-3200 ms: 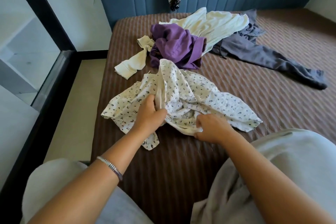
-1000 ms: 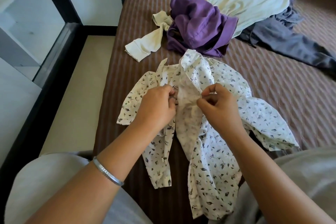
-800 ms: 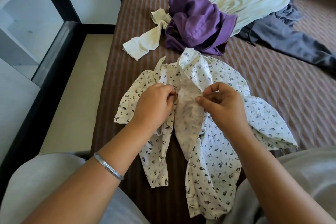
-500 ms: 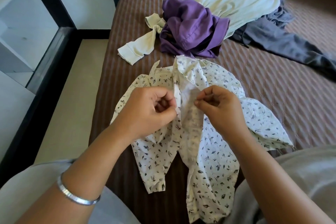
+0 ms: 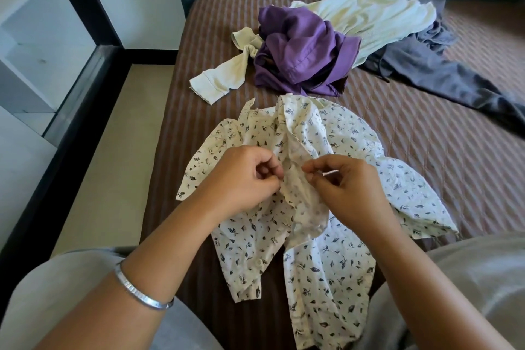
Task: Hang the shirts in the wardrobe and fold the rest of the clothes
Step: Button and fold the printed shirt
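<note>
— Fingers first: what are they doing?
— Both sets are curled in. The left hand point(image 5: 241, 179) pinches one front edge of the leaf-print shirt point(image 5: 312, 250), and the right hand point(image 5: 349, 187) pinches the facing edge, thumb against forefinger.
— Where does the shirt lie?
— Spread on the brown striped bed point(image 5: 426, 150), front open, its hem hanging over the near edge.
— And beyond it?
— A crumpled purple garment point(image 5: 301, 48) on a cream top point(image 5: 377, 17), with grey trousers point(image 5: 443, 74) to the right. A silver bangle point(image 5: 139, 290) circles the left wrist.
</note>
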`<act>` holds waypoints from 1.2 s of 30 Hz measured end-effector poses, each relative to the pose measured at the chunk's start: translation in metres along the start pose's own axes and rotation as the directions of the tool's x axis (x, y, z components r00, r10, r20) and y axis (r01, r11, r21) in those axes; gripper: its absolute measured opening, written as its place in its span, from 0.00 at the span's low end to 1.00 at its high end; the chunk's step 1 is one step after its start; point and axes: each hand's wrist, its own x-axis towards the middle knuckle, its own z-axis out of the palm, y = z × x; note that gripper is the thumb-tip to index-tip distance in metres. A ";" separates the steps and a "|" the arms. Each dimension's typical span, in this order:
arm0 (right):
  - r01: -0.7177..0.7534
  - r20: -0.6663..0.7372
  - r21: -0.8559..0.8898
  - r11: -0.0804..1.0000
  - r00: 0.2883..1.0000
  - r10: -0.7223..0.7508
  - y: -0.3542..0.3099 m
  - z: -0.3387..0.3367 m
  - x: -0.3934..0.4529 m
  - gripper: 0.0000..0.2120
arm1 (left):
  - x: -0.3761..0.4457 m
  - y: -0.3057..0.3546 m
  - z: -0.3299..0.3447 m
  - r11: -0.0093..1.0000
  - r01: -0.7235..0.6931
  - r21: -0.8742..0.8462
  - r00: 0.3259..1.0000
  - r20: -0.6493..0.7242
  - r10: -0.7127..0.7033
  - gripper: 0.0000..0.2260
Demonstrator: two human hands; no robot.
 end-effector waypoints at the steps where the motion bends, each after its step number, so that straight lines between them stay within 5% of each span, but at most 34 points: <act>1: 0.002 -0.031 0.005 1.000 1.000 -0.002 0.000 -0.001 -0.001 0.08 | -0.001 0.001 0.000 1.000 0.005 -0.021 1.000 -0.006 -0.005 0.08; 6: 0.063 -0.126 -0.005 0.998 0.990 -0.063 -0.005 -0.003 -0.003 0.11 | -0.001 0.002 0.001 0.995 -0.020 -0.096 1.000 -0.013 0.019 0.10; 16: 0.016 -0.029 0.061 0.998 0.999 -0.014 -0.007 -0.006 0.000 0.10 | 0.001 0.000 0.011 0.984 -0.026 -0.179 0.996 0.078 0.041 0.12; 36: -0.045 -0.001 0.274 0.961 0.999 0.047 -0.007 0.002 -0.003 0.10 | 0.006 -0.008 0.025 0.866 -0.046 -0.497 0.999 -0.006 0.049 0.15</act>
